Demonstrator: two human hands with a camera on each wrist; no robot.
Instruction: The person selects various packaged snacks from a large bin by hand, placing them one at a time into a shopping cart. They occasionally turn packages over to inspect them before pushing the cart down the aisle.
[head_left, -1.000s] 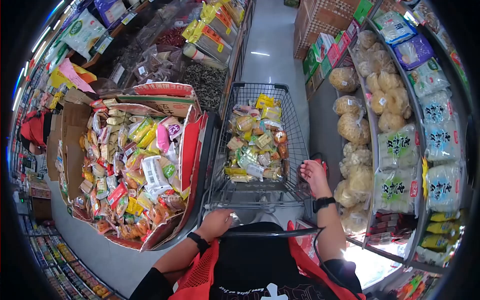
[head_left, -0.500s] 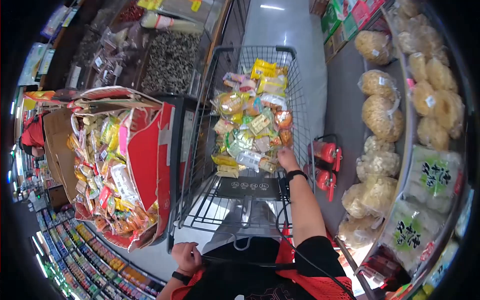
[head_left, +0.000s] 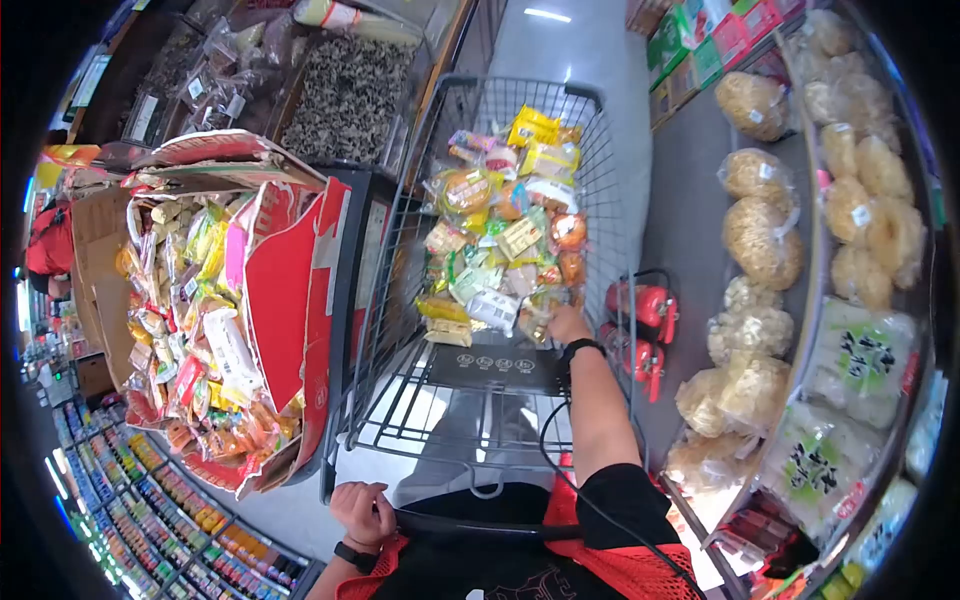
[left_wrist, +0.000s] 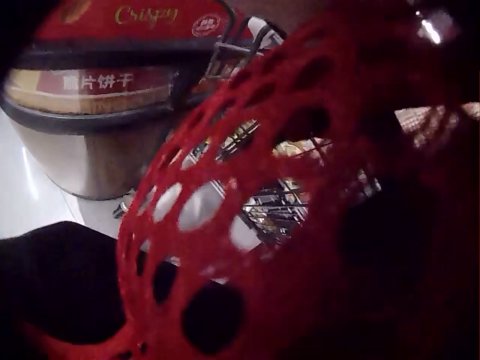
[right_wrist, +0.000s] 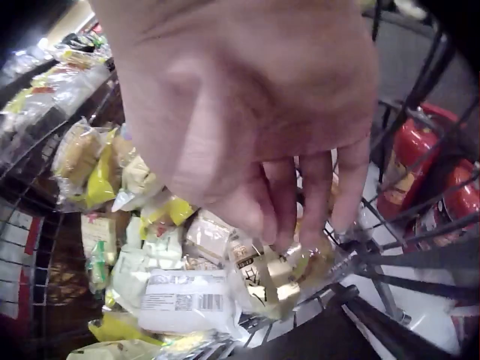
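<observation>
In the head view, my right hand reaches into the near right corner of the shopping cart. Thumb and fingertips pinch a clear-wrapped snack packet with dark print, seen in the right wrist view. Beside it lies a white packet with a barcode. Many wrapped snacks, among them an orange-coloured packet and a yellow packet, cover the cart's bottom. My left hand, fingers loosely curled and holding nothing, hangs by the left end of the cart handle.
Left of the cart stands a red cardboard bin full of wrapped snacks. Two red fire extinguishers stand right of the cart, below shelves with bagged dried goods. Red mesh vest fabric covers much of the left wrist view.
My right hand moved from beside the cart into its near right corner, then slightly nearer my body, onto a packet. My left hand drew back from the cart's near end toward the handle's left.
</observation>
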